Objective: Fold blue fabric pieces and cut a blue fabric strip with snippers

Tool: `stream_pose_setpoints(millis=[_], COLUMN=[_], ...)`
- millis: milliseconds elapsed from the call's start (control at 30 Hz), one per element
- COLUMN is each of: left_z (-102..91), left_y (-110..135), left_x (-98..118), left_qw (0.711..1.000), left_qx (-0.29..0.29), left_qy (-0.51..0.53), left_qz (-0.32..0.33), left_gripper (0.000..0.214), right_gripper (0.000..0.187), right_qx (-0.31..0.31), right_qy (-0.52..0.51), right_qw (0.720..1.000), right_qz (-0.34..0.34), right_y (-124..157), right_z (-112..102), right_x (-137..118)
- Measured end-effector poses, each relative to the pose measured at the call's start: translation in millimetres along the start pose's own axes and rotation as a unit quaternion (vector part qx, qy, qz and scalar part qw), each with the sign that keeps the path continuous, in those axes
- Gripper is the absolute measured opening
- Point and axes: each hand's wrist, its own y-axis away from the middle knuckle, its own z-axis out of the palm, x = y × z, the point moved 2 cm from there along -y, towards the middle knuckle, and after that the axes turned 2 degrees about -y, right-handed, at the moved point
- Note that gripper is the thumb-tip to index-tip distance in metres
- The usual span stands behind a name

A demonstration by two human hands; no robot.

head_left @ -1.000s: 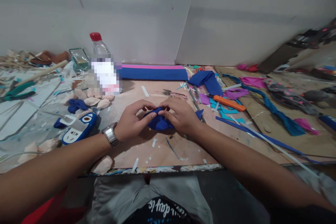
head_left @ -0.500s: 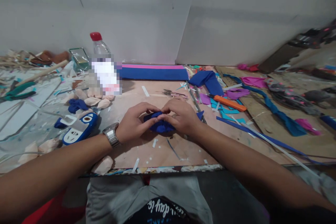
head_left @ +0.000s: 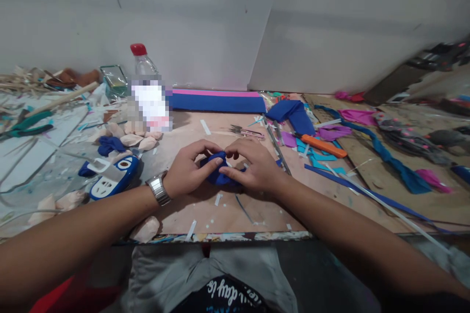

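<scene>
Between my hands, just above the middle of the worktable (head_left: pixel 183 210), is a bunched piece of blue cloth (head_left: pixel 217 172). My left hand (head_left: pixel 193 165) pinches its left side, thumb on top and fingers curled behind. At the other side my right hand (head_left: pixel 253 164) grips it, with the thumb at the front and bent fingers meeting the left fingertips at the top. Parts of the cloth lie hidden under the fingers. Beyond my hands rest small thread snips (head_left: pixel 245 130). Left of my left wrist sits a blue and white power strip (head_left: pixel 114 178).
A red-capped bottle (head_left: pixel 145 66) stands behind pale stuffed cloth pieces (head_left: pixel 134 140). Folded blue cloth (head_left: pixel 216 102) lies along the wall. To the right are an orange utility knife (head_left: pixel 323 145), blue strips (head_left: pixel 341 178) and coloured scraps; green-handled pliers (head_left: pixel 31 123) lie far left.
The blue cloth has been gathered up into a raised fold at the fingertips. My right thumb has drawn back a little from the left one. The view has shifted slightly.
</scene>
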Motion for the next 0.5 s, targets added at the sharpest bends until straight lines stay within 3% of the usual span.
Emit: stream_pose_setpoints(millis=[133,333,500], left_z=[-1.9,-2.6,-3.3], left_y=[0,-2,-1], left_x=[7,16,15], left_qw=[0.998,0.980,0.981], left_qx=[0.007,-0.034,-0.013], left_qy=[-0.051,-0.118,-0.127], left_qz=[0.043,0.155,0.146], left_gripper=[0.019,0.017,0.016], right_gripper=[0.016,0.017,0.025], right_qx=[0.000,-0.010,-0.021], right_qy=[0.003,-0.002,-0.006], right_qw=[1.000,1.000,1.000], right_qz=[-0.007,-0.020,-0.011], right_y=[1,2,1], right_z=[3,4,4], right_x=[-1,0,-4])
